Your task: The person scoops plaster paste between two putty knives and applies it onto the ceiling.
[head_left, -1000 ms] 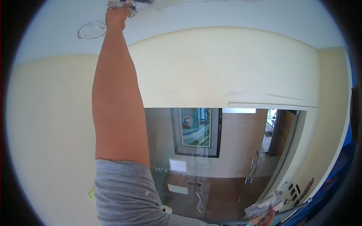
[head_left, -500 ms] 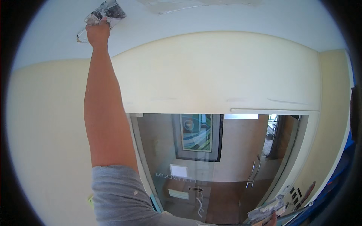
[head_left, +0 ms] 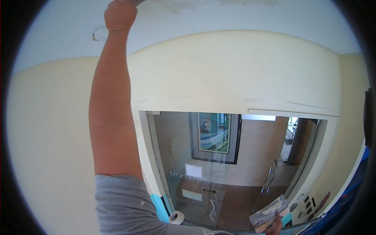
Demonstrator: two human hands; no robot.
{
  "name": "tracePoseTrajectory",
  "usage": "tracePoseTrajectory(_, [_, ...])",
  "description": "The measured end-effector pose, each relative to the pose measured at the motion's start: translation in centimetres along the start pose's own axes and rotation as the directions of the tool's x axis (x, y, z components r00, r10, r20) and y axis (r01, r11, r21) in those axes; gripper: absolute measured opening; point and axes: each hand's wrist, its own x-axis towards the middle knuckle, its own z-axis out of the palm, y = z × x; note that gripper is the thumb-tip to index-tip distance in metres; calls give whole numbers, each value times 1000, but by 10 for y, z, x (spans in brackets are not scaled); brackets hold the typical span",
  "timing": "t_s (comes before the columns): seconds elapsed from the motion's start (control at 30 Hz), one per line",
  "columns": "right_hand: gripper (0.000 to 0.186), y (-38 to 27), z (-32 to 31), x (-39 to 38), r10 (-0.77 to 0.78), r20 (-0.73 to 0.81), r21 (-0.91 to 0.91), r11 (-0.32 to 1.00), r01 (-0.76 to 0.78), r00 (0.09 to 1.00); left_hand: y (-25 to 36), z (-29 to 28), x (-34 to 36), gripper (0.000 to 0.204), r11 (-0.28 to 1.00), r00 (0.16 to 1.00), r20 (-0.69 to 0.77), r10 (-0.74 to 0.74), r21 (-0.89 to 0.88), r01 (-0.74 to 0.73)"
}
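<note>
The left hand [head_left: 120, 16], raised at the ceiling [head_left: 243, 19], clenches a mostly cropped putty knife [head_left: 138, 1]; near right, the right hand [head_left: 277, 225] grasps a smeared scraper [head_left: 267, 214].

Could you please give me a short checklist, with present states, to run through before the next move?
1. Left hand gripping its tool: ok, though only a sliver shows.
2. That tool's blade touching the ceiling: cannot tell, cut off by the picture's top edge.
3. Right hand holding the smeared flat blade: ok.
4. Ring-shaped mark fully visible: not ok, the left forearm appears to cover its right side.
5. White roll apart from both hands: ok.
</note>
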Motion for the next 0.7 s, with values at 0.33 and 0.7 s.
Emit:
tracePoseTrajectory(0.33, [49, -13, -39, -3, -11, 0, -57, 998, 11, 1000, -57, -71, 29, 48, 961, 936, -226, -268, -135, 243])
tracePoseTrajectory(0.7, [49, -29, -38, -19, -142, -41, -109, 985, 137, 989, 20, 48, -79, 52, 249, 784, 320, -533, -825, 506])
